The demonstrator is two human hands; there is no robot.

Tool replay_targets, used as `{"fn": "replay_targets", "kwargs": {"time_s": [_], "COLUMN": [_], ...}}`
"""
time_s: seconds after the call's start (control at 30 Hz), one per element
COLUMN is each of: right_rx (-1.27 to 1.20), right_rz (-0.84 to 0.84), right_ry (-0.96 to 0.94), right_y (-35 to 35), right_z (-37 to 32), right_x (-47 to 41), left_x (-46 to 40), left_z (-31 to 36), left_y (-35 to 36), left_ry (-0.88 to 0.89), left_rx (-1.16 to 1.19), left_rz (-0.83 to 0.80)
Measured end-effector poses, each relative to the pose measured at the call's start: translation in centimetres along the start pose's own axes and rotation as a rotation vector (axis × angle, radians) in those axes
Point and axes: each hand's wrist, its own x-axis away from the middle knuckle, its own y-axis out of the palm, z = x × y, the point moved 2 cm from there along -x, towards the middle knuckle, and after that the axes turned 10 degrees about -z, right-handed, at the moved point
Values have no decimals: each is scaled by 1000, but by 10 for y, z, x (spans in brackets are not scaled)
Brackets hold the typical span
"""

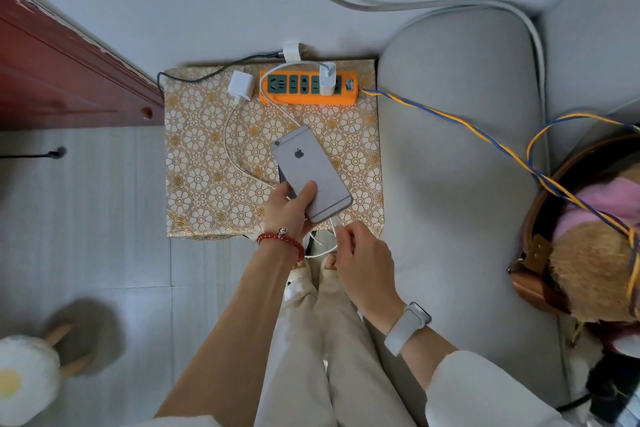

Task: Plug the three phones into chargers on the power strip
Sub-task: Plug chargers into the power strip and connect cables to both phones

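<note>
My left hand (289,213) holds a silver phone (310,170), back side up, above a gold flower-patterned surface (207,163). A dark phone edge shows just under it. My right hand (360,260) pinches the end of a white cable (327,243) close to the phone's bottom edge. An orange power strip (308,87) lies at the far side of the surface with one white charger (327,80) plugged in. A second white charger (240,85) lies unplugged left of the strip, its white cable looping toward my hands. A third white charger (291,51) sits behind the strip on a dark cable.
A grey sofa cushion (460,156) borders the surface on the right. The strip's blue-and-yellow cord (485,139) runs right toward a brown bag (540,253) with plush items. A red wooden cabinet (69,80) stands at left, a fluffy stool (24,378) at lower left.
</note>
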Motion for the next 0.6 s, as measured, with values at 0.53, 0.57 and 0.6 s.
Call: {"fn": "replay_targets", "kwargs": {"time_s": [0.53, 0.57, 0.6], "right_rx": [683, 721, 760], "right_rz": [160, 229, 244], "right_ry": [-157, -186, -196], "right_y": [-75, -83, -89], "right_z": [45, 51, 58], "right_x": [-41, -44, -48], "left_x": [-45, -49, -55], "left_z": [-44, -46, -48], "left_y": [43, 48, 52], "left_ry": [-96, -99, -103], "left_rx": [-412, -459, -510], "left_rz": [-49, -63, -78]}}
